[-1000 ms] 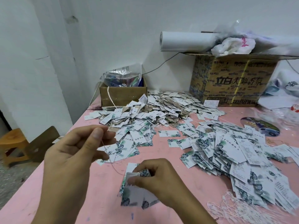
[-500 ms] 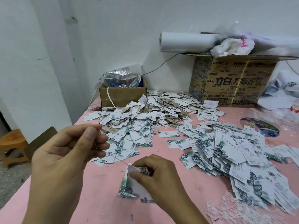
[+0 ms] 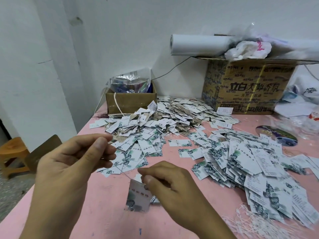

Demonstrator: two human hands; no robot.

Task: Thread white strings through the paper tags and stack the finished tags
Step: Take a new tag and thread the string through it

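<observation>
Hands (image 3: 72,163) (image 3: 172,185) pinch thin taut string (image 3: 121,171) threading a glossy rectangular paper tag (image 3: 139,195).

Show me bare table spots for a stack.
Bare pink table: near-left corner, below the left hand, left of the held tag; a narrow gap between far tag pile and right tag pile. Crowded: both piles, and loose strings near right.

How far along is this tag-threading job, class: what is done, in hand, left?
Done, seemingly: the far pile of tags shows strings among them. In hand: the left hand pinches a string running to the tag the right hand holds. Left: the right pile of leaf-print tags and loose white strings.
</observation>
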